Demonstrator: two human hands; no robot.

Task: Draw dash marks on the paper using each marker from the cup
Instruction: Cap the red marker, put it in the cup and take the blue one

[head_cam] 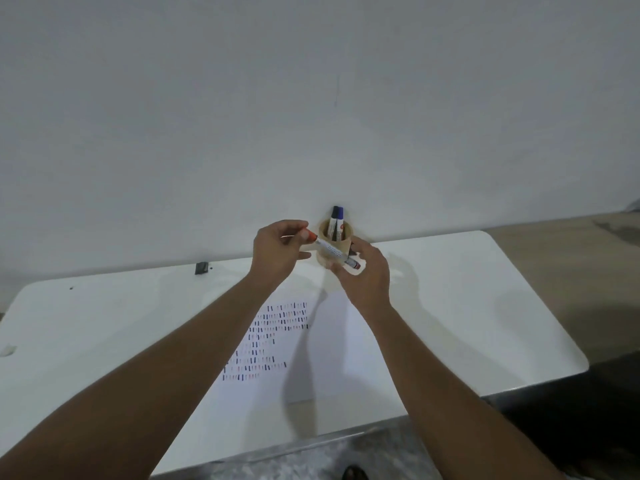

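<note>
While my left hand [277,245] pinches the red cap [309,234] and my right hand [363,271] grips the marker [334,252] before the cup [334,245] at the tabletop's [485,306] far edge, I judge uncapping underway; next, dashes on the paper [332,348].

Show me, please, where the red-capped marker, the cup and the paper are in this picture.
red-capped marker [333,251]: head view, on its white barrel between the hands.
cup [343,244]: head view, on its tan front wall.
paper [332,355]: head view, on a bare patch right of the dashes.
</note>
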